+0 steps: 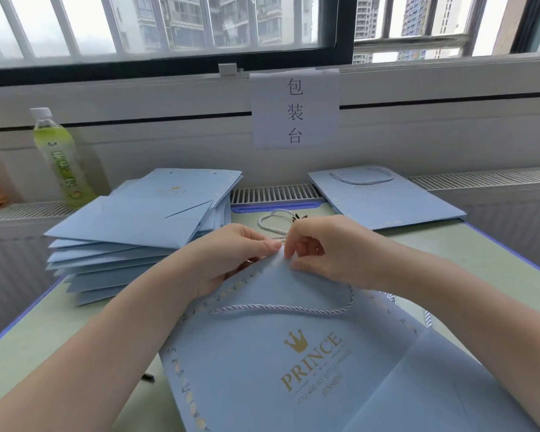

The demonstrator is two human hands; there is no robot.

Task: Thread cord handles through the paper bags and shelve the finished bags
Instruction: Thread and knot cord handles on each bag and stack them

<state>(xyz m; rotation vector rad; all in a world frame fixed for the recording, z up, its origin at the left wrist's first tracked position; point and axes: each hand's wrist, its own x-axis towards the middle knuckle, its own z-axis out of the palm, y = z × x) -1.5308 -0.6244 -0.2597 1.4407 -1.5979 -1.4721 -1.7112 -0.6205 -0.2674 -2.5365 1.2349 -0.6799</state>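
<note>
My left hand (231, 254) and right hand (321, 247) meet at the far corner of the bag (293, 353), which lies flat on the table (44, 332) in front of me, its gold PRINCE print facing up. My left thumb and fingers pinch the bag's top edge. My right fingers are curled and pinch at the same corner, where a cord end seems to sit, though it is too small to make out. One cord (281, 307) already loops across the bag's face, just below my hands. A loose cord (275, 221) with dark tips lies on the table just beyond my fingers. To the left sits a stack (131, 232) of flat bags, none showing a cord. At the far right lies a finished bag (387, 201) with its handle showing. A green bottle (60, 160) stands behind the stack, and a paper sign (295, 110) hangs under the window.
</note>
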